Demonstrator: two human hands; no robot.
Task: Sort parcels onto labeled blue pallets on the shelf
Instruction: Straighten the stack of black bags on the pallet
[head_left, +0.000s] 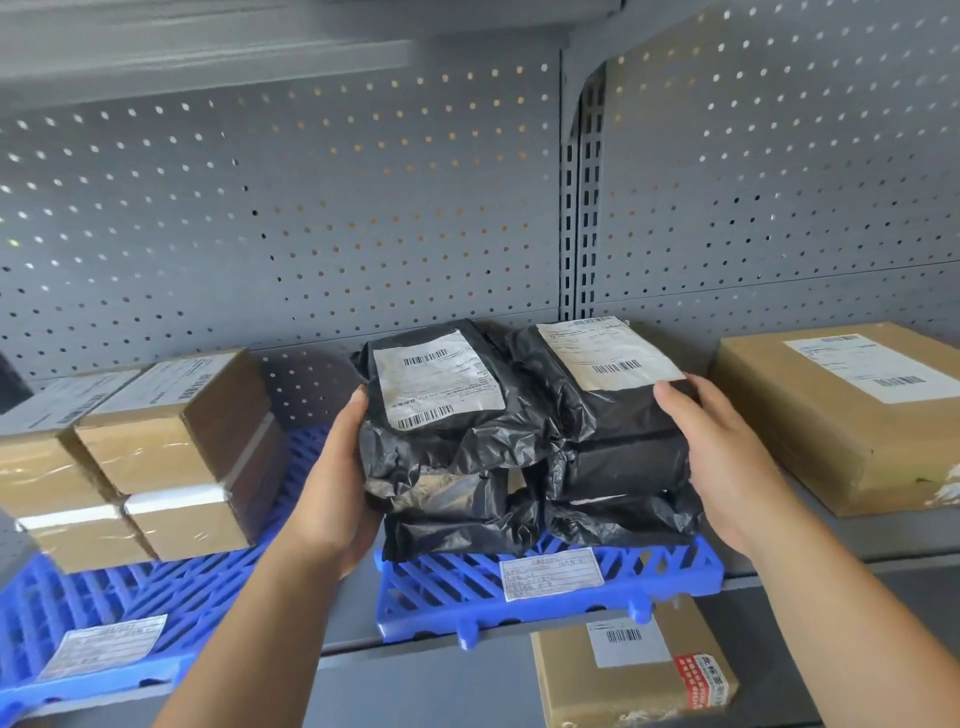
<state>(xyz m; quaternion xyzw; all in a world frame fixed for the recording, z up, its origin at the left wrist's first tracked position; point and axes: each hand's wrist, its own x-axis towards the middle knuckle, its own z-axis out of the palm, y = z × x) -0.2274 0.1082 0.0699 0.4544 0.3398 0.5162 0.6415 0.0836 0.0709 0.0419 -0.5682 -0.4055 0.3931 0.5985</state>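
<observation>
Left blue slatted plastic pallet (156, 597): taped brown cardboard boxes (171, 441), stacked.
Middle blue slatted plastic pallet (675, 571): crinkled black plastic mailer bags (441, 457), piled. The left hand (343, 483) grips one flank, fingers seemingly tucked behind; the right hand (722, 457) curls over the other.
Handling: soft, slippery, likely light. Clamp both flanks and support underneath.

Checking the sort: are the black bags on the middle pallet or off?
On: the black bags sit stacked on the middle blue pallet.
</observation>
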